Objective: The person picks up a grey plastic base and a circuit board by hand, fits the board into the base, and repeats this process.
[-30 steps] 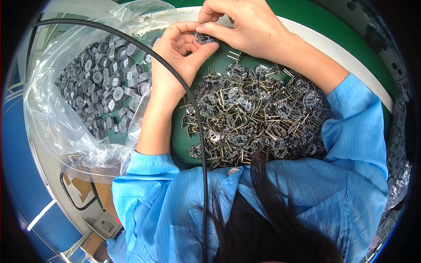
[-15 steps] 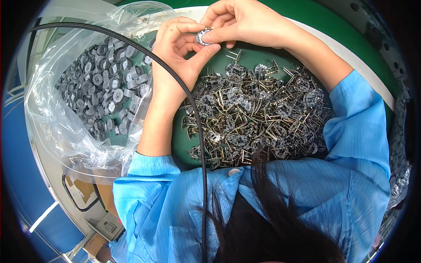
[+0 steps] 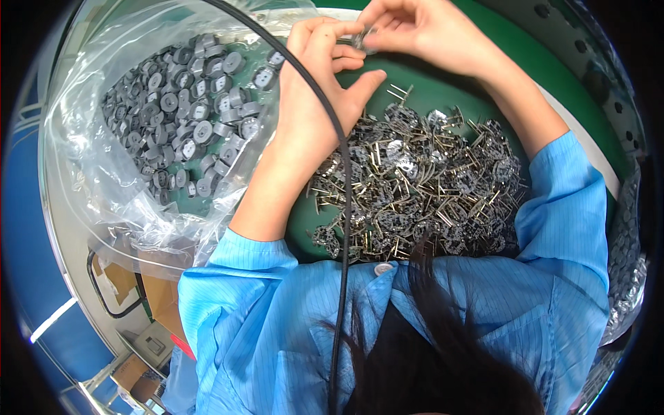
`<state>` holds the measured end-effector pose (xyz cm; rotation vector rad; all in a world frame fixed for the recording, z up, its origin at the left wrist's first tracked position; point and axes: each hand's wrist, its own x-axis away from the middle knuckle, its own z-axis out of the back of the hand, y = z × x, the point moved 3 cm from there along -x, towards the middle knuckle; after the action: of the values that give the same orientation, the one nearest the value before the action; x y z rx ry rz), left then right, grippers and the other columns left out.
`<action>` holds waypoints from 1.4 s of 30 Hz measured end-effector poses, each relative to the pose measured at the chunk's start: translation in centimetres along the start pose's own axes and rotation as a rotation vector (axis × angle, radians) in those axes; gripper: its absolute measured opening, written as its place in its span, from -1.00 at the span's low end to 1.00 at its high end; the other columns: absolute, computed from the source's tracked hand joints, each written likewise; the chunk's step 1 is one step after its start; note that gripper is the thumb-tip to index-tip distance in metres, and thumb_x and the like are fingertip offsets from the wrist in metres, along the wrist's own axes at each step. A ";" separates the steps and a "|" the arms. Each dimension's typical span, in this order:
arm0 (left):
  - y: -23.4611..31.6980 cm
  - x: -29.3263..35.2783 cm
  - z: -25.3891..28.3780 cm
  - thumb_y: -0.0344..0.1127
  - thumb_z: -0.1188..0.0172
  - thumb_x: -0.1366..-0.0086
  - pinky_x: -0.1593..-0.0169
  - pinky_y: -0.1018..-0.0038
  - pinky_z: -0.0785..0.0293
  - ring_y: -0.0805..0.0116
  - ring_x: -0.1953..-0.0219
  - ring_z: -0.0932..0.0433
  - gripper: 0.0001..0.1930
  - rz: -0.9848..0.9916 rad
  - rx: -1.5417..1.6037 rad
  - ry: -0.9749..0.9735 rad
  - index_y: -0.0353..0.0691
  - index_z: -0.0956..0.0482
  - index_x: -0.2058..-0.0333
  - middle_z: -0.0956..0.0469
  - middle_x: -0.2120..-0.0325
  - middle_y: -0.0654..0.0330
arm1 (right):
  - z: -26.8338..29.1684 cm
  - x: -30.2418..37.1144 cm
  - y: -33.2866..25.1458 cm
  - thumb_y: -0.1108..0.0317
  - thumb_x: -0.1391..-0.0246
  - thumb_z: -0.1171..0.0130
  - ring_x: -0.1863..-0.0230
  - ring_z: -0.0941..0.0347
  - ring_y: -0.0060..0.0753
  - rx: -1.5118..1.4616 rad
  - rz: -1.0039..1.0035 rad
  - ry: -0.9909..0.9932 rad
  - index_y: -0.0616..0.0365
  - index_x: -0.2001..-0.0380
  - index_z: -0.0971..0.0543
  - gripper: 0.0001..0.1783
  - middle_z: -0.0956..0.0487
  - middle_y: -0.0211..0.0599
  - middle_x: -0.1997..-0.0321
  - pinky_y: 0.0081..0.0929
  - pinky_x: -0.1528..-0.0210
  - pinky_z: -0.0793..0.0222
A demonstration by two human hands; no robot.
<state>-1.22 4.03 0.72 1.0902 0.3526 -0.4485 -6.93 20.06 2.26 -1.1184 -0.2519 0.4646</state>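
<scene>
Near the far edge of the green work surface, my right hand (image 3: 422, 31) pinches a small round part (image 3: 361, 39) between thumb and fingertips. It looks grey and shiny, but blur and my fingers hide most of it. My left hand (image 3: 318, 76) is beside it, fingers loosely bent with their tips close to the part and the thumb spread away; contact is hard to make out. Below my hands lies a heap of small dark circuit boards with metal pins (image 3: 422, 180). Left of my left wrist, many round grey plastic caps (image 3: 187, 111) are piled in a clear plastic bag (image 3: 76, 152).
A black cable (image 3: 346, 207) runs across the view in front of my left hand and wrist. The green work surface (image 3: 443, 86) has a pale rim (image 3: 588, 145). Cardboard boxes (image 3: 162, 304) stand at lower left, and another clear bag (image 3: 626, 277) with grey parts lies at far right.
Both hands have shifted right and slightly farther away in view. My left thumb has come off the round part, which stays in my right fingers.
</scene>
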 end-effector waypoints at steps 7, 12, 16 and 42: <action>-2.6 -1.5 6.9 -0.47 -0.19 -0.08 -0.08 0.12 -0.36 -0.05 0.03 -0.48 -0.69 -0.003 -0.865 -0.020 -0.21 -0.58 0.14 -0.55 0.12 0.02 | 14.9 -8.5 9.9 0.19 0.07 -0.35 0.22 -0.61 -0.08 0.646 -0.078 0.595 0.27 0.30 -0.67 -0.64 -0.67 -0.01 0.30 -0.24 0.14 -0.48; -5.5 -0.6 10.0 -0.39 -0.23 -0.12 -0.18 0.15 -0.33 -0.04 -0.10 -0.39 -0.62 0.233 -0.894 -0.024 -0.17 -0.57 0.03 -0.42 -0.09 0.01 | 19.3 -9.8 13.2 0.18 0.05 -0.34 0.20 -0.61 -0.07 0.593 -0.318 0.680 0.24 0.19 -0.65 -0.60 -0.67 0.01 0.24 -0.23 0.13 -0.47; -4.2 -1.2 8.7 -0.33 -0.31 -0.12 -0.17 0.19 -0.35 -0.08 -0.09 -0.38 -0.66 0.251 -0.849 -0.110 -0.20 -0.61 0.09 -0.40 -0.10 0.03 | 18.1 -7.5 11.4 0.20 0.01 -0.31 0.23 -0.59 -0.11 0.712 -0.008 0.805 0.27 0.09 -0.59 -0.55 -0.66 -0.04 0.22 -0.23 0.12 -0.47; -2.9 -1.1 6.4 -0.29 -0.31 -0.18 0.16 0.23 -0.51 -0.03 0.30 -0.61 -0.71 0.283 -0.695 -0.210 -0.35 -0.60 0.18 -0.63 0.32 -0.05 | 0.9 1.3 1.7 0.37 0.00 -0.24 0.38 -0.58 -0.12 0.260 0.226 -0.029 0.30 0.32 -0.61 -0.79 -0.61 -0.05 0.37 -0.37 0.32 -0.47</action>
<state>-3.31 -2.70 1.81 0.3984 0.1413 -0.1580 -6.60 22.02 1.06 -0.8895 -0.0865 0.6942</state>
